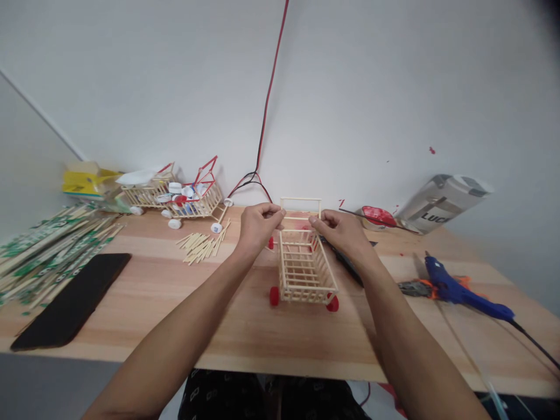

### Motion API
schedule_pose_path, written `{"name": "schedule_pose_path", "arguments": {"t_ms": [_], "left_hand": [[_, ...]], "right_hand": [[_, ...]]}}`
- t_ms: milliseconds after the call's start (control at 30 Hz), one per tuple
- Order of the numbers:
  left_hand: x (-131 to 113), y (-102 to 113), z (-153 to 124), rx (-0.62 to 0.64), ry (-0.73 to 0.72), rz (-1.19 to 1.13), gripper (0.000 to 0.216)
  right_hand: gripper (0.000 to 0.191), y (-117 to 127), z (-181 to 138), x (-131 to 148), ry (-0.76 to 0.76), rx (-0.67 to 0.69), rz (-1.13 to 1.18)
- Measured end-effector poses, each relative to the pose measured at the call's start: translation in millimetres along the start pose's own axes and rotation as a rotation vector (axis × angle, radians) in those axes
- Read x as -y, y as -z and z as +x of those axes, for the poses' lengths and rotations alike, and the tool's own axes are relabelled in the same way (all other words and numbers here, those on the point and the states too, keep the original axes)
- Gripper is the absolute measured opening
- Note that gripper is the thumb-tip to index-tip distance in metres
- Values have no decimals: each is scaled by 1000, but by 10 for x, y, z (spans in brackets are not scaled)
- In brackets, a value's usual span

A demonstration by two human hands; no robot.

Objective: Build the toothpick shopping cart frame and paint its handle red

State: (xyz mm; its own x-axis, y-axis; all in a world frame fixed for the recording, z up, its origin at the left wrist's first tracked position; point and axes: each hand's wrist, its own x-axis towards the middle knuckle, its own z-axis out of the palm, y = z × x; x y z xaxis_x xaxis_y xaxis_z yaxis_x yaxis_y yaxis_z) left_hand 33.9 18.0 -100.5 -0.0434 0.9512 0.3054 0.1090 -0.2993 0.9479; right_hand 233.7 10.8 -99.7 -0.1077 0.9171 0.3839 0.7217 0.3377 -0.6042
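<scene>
A miniature shopping cart [306,268] built from thin wooden sticks stands on the table in front of me, with red wheels [274,296] under it. At its far end rises a rectangular stick frame [301,200]. My left hand [260,226] pinches the frame's left side between thumb and fingers, and my right hand [341,232] does the same at the right side. Whether the frame is joined to the cart cannot be made out, as my fingers cover part of it.
Two finished-looking carts [199,201] with white wheels stand at the back left, near short cut sticks [203,247]. Wrapped chopsticks [52,251] and a black slab [74,300] lie left. To the right are a blue glue gun [459,291], pliers [417,288], a red paint dish [378,216] and a can [441,204].
</scene>
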Motion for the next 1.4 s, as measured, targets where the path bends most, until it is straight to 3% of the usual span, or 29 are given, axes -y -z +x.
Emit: {"name": "schedule_pose_path", "arguments": {"t_ms": [733,933,1067,1267,1400], "left_hand": [[11,-8,-8,1,25,-49,11],[50,55,22,39,18,-70,23],[127,201,86,35,-21,165,24],[338,404,-22,279,-117,779,20],[417,496,-158,416,-179,962,17]], "right_hand": [[44,0,4,-33,-2,0,2],[42,15,19,-113,42,37,64],[40,19,25,-100,45,45,107],[41,-4,53,-111,42,36,106],[40,-41,79,-155,27,26,110]]}}
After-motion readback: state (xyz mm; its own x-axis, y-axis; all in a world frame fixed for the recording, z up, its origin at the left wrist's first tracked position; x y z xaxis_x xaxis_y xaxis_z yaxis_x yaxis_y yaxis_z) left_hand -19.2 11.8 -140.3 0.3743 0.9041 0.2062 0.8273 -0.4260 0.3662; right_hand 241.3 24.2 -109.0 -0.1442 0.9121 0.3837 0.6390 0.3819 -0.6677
